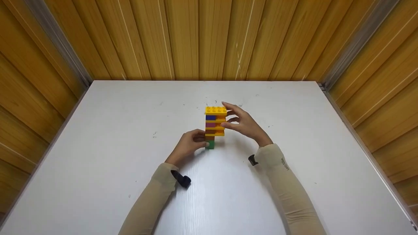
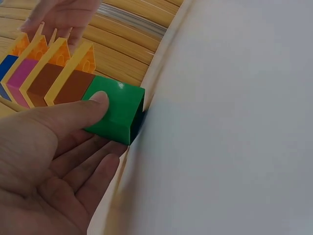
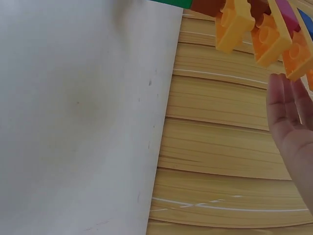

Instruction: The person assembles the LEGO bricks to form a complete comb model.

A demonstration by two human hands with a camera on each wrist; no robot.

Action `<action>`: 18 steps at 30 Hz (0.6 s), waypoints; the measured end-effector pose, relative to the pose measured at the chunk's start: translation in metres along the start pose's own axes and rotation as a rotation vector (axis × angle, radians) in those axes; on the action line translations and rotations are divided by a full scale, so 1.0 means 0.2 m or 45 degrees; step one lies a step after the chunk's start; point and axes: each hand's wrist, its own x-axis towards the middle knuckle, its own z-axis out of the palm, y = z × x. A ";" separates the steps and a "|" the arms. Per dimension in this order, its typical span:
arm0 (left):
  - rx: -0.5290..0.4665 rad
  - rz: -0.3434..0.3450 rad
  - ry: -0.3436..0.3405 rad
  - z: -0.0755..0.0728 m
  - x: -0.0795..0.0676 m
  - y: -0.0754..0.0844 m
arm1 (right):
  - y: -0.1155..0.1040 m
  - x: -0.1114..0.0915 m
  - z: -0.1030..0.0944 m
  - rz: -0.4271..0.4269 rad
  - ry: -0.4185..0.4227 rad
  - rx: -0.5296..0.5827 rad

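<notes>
A tower of toy building bricks stands upright on the white table. Its lowest part is a green brick (image 2: 115,105); above it brown, magenta (image 1: 210,124) and blue (image 1: 210,117) bricks alternate with longer yellow bricks that jut out to the right. The topmost yellow brick (image 1: 215,110) shows its studs. Low on the left side, my left hand (image 1: 189,143) pinches the green brick, thumb on its near face and fingers behind. My right hand (image 1: 245,123) is beside the upper tower, its fairly straight fingers (image 3: 281,100) right at the jutting yellow ends.
The white table (image 1: 98,130) reaches back to a yellow wood-panelled wall (image 1: 183,39), with more panels at both sides. Black straps (image 1: 183,180) are worn over both beige sleeves (image 1: 287,192). Small dark marks dot the tabletop.
</notes>
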 end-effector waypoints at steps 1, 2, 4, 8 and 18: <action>0.009 -0.008 0.004 0.00 0.01 0.00 | 0.01 0.00 0.00 0.026 0.005 0.004; 0.017 -0.011 0.008 0.01 0.01 0.01 | 0.03 0.00 0.00 0.048 0.007 0.008; 0.032 -0.022 0.017 0.01 0.02 0.01 | 0.05 -0.01 0.00 0.088 0.002 0.010; 0.052 -0.042 0.039 0.03 0.04 0.01 | 0.10 -0.01 0.00 0.159 -0.017 0.017; 0.070 -0.074 0.087 0.06 0.08 0.04 | 0.17 0.02 0.00 0.260 -0.076 -0.009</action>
